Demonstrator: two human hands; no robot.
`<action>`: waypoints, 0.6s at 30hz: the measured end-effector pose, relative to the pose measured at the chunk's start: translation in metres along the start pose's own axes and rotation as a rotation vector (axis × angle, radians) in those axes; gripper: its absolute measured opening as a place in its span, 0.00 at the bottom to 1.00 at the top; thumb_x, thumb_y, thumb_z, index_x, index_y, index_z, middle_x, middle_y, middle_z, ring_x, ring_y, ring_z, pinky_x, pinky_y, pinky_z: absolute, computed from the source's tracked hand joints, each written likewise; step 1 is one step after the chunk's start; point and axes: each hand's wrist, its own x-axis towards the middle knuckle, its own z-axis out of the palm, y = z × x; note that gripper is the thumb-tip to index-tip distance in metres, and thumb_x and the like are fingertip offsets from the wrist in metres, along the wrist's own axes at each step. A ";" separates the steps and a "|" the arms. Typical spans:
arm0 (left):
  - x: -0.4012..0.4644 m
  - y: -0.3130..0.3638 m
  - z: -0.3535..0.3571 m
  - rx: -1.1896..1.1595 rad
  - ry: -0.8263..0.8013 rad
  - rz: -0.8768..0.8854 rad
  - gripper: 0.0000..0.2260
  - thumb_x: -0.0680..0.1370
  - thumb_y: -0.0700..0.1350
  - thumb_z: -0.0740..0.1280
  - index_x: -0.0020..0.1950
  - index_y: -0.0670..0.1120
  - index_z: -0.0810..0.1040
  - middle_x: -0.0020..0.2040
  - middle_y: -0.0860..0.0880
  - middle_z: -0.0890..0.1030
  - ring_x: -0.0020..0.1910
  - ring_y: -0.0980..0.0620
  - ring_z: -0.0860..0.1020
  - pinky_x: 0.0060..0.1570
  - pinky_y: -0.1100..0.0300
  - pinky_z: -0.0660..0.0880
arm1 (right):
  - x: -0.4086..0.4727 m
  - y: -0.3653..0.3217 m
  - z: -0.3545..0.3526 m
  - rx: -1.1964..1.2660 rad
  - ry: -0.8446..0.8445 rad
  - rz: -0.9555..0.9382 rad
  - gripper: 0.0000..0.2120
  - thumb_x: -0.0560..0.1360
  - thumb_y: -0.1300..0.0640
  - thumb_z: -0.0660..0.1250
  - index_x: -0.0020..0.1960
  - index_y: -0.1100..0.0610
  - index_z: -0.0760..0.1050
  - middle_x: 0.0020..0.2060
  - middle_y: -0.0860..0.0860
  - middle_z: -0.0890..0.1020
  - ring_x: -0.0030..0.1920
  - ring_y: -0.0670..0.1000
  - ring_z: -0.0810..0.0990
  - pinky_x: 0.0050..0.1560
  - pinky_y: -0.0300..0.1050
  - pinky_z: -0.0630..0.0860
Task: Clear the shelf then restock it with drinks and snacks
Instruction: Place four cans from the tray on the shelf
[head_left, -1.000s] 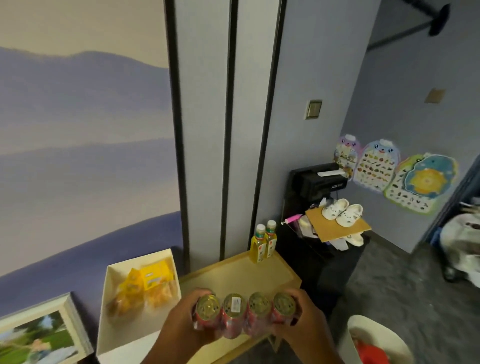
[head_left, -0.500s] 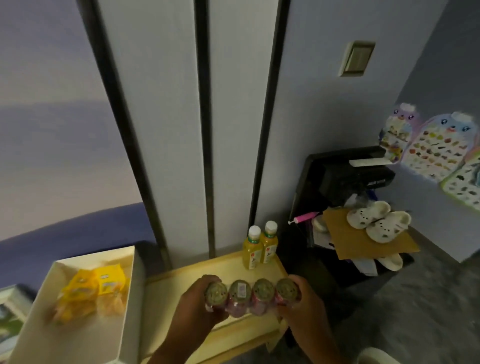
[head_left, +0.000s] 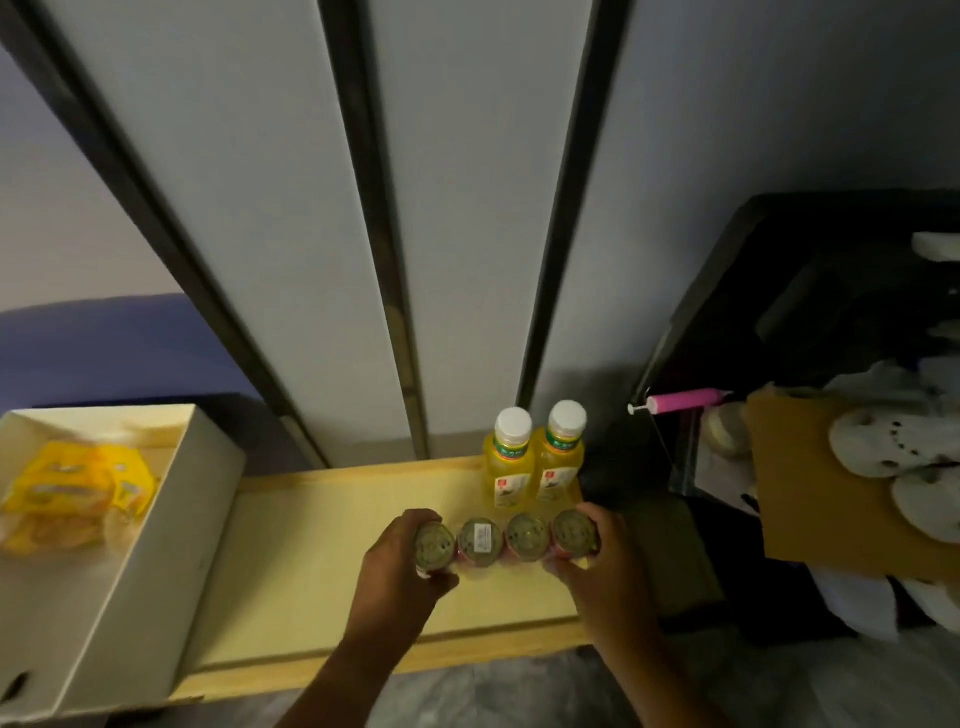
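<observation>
A: The left hand (head_left: 402, 564) curls round the leftmost drink in a row of four small bottles (head_left: 506, 537), and the right hand (head_left: 602, 566) curls round the rightmost one. Both grip the ends, pressing the row together between them.

B: Where is the row?

A: Over the right half of the pale wooden shelf (head_left: 311, 561), just in front of two yellow juice bottles (head_left: 535, 462) that stand upright at the back right corner against the wall. Whether the four bottoms rest on the board or hang just above it, I cannot tell.

B: So which step is this?

A: Restocking, I judge. The shelf top is mostly bare, so clearing looks done and drinks are going on. The snacks seem not yet placed: yellow snack packets (head_left: 72, 493) lie in the white box (head_left: 171, 545) to the left of the shelf.

B: And the next move?

A: Probably settling the row flat and letting go evenly at both ends, so no bottle tips.

B: Orientation?

A: Each bottle stands upright, foil top facing the camera. The row's long axis runs left to right, parallel to the shelf's front edge.
</observation>
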 end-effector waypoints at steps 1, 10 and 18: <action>0.004 -0.004 0.005 0.002 0.001 -0.005 0.30 0.58 0.41 0.84 0.56 0.53 0.77 0.49 0.58 0.81 0.46 0.57 0.78 0.46 0.66 0.75 | 0.005 0.005 0.004 0.000 -0.004 0.000 0.32 0.61 0.58 0.83 0.60 0.43 0.73 0.55 0.43 0.76 0.55 0.47 0.78 0.53 0.53 0.81; 0.031 -0.015 0.027 0.007 0.001 0.000 0.28 0.62 0.39 0.83 0.58 0.51 0.76 0.51 0.57 0.79 0.48 0.59 0.77 0.46 0.75 0.71 | 0.024 0.018 0.011 -0.055 0.027 -0.048 0.29 0.65 0.56 0.82 0.62 0.46 0.74 0.55 0.43 0.77 0.52 0.46 0.78 0.50 0.51 0.81; 0.040 -0.012 0.030 0.002 -0.019 0.029 0.28 0.65 0.38 0.81 0.60 0.51 0.74 0.53 0.56 0.79 0.49 0.60 0.77 0.47 0.74 0.71 | 0.025 0.021 0.011 -0.070 0.034 -0.052 0.30 0.66 0.56 0.81 0.64 0.46 0.72 0.57 0.44 0.77 0.54 0.47 0.79 0.51 0.48 0.81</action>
